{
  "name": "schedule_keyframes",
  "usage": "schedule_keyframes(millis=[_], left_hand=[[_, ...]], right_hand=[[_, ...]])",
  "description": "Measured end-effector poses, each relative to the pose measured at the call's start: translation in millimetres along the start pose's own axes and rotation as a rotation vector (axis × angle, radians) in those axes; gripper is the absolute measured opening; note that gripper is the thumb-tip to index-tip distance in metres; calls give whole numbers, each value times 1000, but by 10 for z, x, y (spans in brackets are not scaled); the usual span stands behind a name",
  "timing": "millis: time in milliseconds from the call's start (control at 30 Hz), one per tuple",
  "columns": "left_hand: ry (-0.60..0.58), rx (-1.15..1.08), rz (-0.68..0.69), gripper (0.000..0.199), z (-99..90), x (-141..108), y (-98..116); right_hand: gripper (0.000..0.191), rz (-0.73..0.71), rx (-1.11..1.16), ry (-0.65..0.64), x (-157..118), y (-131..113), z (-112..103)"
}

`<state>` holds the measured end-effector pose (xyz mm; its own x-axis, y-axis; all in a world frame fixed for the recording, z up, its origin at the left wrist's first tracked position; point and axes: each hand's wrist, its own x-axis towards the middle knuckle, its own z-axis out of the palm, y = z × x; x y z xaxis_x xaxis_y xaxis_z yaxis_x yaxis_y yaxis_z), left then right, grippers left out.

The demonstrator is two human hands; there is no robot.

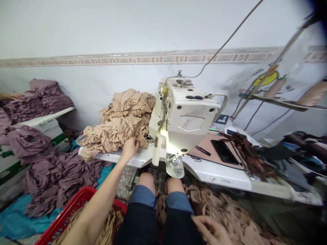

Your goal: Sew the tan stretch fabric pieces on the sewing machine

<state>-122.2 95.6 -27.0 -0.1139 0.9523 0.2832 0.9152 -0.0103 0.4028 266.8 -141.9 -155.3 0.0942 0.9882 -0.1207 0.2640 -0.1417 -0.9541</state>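
Note:
My left hand (130, 148) reaches over the white sewing table and grips the front edge of a heap of tan knit fabric (122, 119), which lies left of the cream industrial sewing machine (186, 115). Near the bottom of the view, my right hand (211, 230) is low beside my right knee, at a mass of tan fabric pieces (224, 217). Its fingers are partly curled, and I cannot tell whether they hold any cloth. The needle area, lit by the machine's lamp, is to the right of my left hand.
A red plastic basket (81, 199) of tan fabric sits at my lower left. Mauve fabric (58, 180) is piled on the left, with more on a white shelf (48, 115). A black phone (224, 152) and dark brown strips (249, 154) lie on the table's right side.

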Motion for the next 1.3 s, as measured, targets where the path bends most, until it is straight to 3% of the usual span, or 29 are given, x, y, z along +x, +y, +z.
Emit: schedule_keyframes(millis=[133,200,267,333,400,500,600,667,700,800,900,1000,1100,1200,1300], left_hand=[[80,-195,101,23,-289,-342,115],[98,-296,148,23,-406,-707,250],[75,-575,178,21,-436,-1154,419],[-57,-777,125,21,-363,-1601,579],[-152,-930,26,21,-220,-1964,688],[-185,-991,-23,26,2,-2234,693],[-168,-879,24,25,118,-2213,530],[-194,-772,72,25,140,-2136,394],[-258,-713,107,23,143,-2102,338],[-633,-539,239,17,138,-2062,258],[-910,-548,330,28,115,-2077,322],[-977,-691,393,34,88,-2065,453],[-1005,-832,334,40,114,-2044,555],[-1066,-953,110,49,192,-2074,606],[-955,-1041,-23,49,225,-2110,647]], right_hand=[[64,-130,-20,-193,-74,-152,734],[60,-186,-5,-240,-123,-283,975],[45,-253,31,-221,-181,-426,1171],[34,-338,47,-126,-235,-565,1341],[38,-405,42,-33,-264,-688,1479],[27,-427,56,-24,-229,-811,1575],[37,-326,53,-121,-126,-833,1487],[29,-221,29,-152,-55,-807,1328],[25,-183,14,-148,-23,-795,1225],[21,-203,-66,-194,55,-801,862],[20,-243,-82,-524,130,-873,525],[32,-176,-13,-768,210,-951,315],[33,-170,6,-747,269,-1010,226],[36,-172,18,-646,280,-1063,190],[36,-178,-3,-553,250,-1103,186]])
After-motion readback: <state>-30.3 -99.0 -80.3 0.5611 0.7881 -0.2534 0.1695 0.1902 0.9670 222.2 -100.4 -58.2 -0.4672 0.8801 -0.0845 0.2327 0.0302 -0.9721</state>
